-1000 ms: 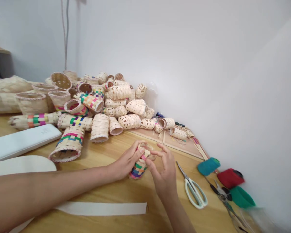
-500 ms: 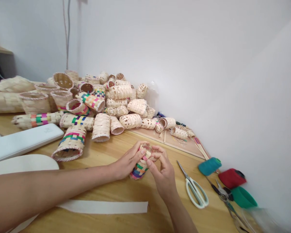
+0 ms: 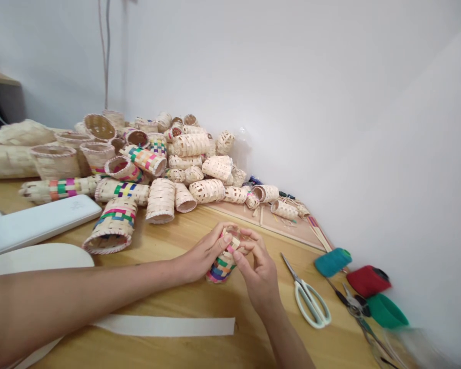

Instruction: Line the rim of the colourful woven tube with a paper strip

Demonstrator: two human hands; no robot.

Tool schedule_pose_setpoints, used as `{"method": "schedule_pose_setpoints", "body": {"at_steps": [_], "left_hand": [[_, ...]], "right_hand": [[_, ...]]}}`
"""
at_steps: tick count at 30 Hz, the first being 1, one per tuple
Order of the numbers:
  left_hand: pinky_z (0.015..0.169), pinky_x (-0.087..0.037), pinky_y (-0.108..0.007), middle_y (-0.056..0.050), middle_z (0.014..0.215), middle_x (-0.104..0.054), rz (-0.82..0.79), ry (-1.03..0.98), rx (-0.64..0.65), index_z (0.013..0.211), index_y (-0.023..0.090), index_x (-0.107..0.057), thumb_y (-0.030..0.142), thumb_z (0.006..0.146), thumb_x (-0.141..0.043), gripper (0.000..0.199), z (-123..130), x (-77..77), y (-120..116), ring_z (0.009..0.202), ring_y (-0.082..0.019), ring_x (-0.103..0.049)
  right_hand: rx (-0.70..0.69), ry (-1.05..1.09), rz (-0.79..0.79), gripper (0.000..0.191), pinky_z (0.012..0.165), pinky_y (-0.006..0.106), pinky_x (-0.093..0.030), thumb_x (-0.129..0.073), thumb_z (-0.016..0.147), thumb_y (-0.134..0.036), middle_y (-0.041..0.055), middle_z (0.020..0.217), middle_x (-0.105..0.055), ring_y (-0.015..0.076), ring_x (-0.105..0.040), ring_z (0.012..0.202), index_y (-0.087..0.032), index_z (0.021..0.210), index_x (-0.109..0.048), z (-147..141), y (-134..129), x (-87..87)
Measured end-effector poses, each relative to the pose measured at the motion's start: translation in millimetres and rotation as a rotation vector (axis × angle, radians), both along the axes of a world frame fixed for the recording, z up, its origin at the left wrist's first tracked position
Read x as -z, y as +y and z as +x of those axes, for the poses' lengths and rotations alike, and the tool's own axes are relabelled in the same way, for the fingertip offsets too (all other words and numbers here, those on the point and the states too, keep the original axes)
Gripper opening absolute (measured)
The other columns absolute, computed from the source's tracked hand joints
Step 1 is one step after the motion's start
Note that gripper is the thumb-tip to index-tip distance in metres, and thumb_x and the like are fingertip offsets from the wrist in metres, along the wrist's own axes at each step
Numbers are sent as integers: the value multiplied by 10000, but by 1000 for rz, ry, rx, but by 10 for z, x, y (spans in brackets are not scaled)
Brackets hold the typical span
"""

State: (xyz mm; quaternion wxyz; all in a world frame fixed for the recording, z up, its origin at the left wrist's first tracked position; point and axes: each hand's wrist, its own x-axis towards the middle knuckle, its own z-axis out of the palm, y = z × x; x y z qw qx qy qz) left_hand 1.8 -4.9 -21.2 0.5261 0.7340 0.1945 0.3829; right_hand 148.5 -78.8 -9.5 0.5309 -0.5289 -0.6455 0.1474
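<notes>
A small woven basket (image 3: pixel 222 267) with bands of blue, green, orange and pink strips stands between my hands, tilted slightly, its open end up. My left hand (image 3: pixel 207 253) grips its left side, the thumb pressed against the front near the rim. On the other side, the thumb and fingers of my right hand (image 3: pixel 256 266) pinch at the rim by a pink strip. Exactly what those fingertips hold is partly hidden. Near my right hand lies a pair of scissors (image 3: pixel 309 297) with pale handles, blades pointing away.
Behind my hands is a heap of woven baskets (image 3: pixel 192 146). To the left lie a white long case (image 3: pixel 42 223) and a white strip (image 3: pixel 184 326). On the right are teal thread (image 3: pixel 332 262), red thread (image 3: pixel 368 281), a green spool (image 3: pixel 387 310) and pliers (image 3: pixel 354 306).
Both hands keep the same grip on the basket. Only a very slight shift of the right hand and the view shows.
</notes>
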Motion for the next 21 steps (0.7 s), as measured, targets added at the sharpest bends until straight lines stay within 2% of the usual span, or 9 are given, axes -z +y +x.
{"method": "schedule_pose_setpoints", "body": {"at_steps": [6, 14, 21], "left_hand": [[1080, -340, -376, -116, 1288, -527, 10, 5, -2, 1236, 188, -439, 500, 962, -307, 435, -2, -11, -6, 1240, -240, -461], [1070, -335, -380, -131, 1274, -512, 23, -12, 16, 1236, 158, -411, 456, 977, -288, 414, 13, -32, -20, 1222, -235, -461], [1058, -350, -352, -100, 1295, -516, 46, -46, 49, 1260, 196, -427, 460, 984, -296, 403, 21, -9, -7, 1211, -207, -467]], "right_hand": [[-54, 16, -9, 83, 919, 346, -437, -627, 846, -275, 94, 1187, -561, 237, -522, 1150, -209, 808, -661, 59, 17, 41], [-121, 99, -16, 64, 965, 372, -410, -651, 819, -241, 97, 1201, -571, 240, -514, 1176, -207, 766, -651, 65, 39, 37], [-167, 139, -33, 50, 982, 385, -405, -662, 808, -227, 86, 1244, -555, 239, -515, 1189, -216, 763, -643, 83, 53, 29]]}}
